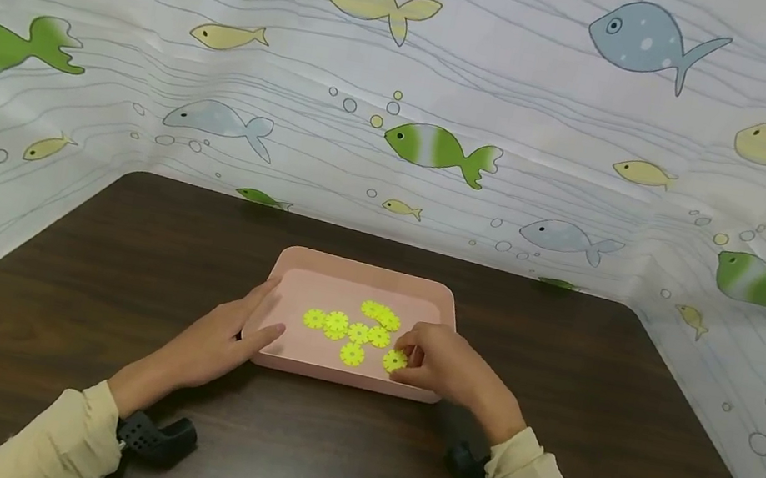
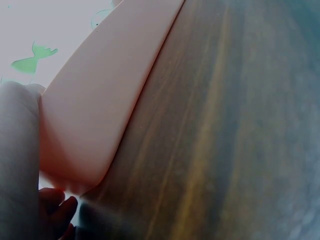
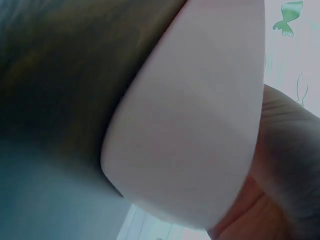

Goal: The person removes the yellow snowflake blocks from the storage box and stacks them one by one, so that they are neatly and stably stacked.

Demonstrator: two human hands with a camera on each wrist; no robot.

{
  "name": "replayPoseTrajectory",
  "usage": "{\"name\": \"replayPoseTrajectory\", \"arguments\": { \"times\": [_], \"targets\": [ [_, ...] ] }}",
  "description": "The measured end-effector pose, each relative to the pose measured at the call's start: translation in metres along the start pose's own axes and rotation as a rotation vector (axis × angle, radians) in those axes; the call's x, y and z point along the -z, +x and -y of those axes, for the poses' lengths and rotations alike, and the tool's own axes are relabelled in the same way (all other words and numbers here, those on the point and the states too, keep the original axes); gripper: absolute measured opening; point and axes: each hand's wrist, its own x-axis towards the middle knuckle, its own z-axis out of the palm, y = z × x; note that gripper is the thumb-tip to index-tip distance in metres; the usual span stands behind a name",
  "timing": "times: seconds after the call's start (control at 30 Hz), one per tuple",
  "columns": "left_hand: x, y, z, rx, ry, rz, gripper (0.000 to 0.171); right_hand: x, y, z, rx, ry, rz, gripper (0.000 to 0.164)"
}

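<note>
A pink tray stands on the dark table, holding several bright yellow notched plastic discs. My left hand holds the tray by its left side, thumb over the near-left rim. In the left wrist view, curled fingertips show past the tray's outer wall. Inside the right part of the tray, my right hand pinches one yellow disc between thumb and fingers. The right wrist view shows the tray's wall in front of that hand, hiding the disc there.
The dark wood table extends around the tray. A white curtain printed with fish encloses the back and both sides. A black wrist strap is on the left forearm, and a dark device sits by the right wrist.
</note>
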Motion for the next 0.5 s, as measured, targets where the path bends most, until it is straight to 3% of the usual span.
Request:
{"name": "replayPoseTrajectory", "arguments": {
  "times": [0.07, 0.27, 0.5],
  "targets": [
    [0.001, -0.001, 0.0, 0.002, -0.001, 0.003, 0.079, 0.005, -0.003, 0.0, -0.024, -0.027, -0.031, 0.016],
    [0.004, -0.003, -0.003, -0.004, 0.007, -0.002, 0.078, 0.033, -0.017, -0.004, -0.141, -0.072, -0.144, 0.031],
    [0.004, -0.002, -0.002, -0.004, 0.01, 0.007, 0.077, 0.06, -0.037, -0.024, -0.23, -0.086, -0.177, 0.029]
  ]
}}
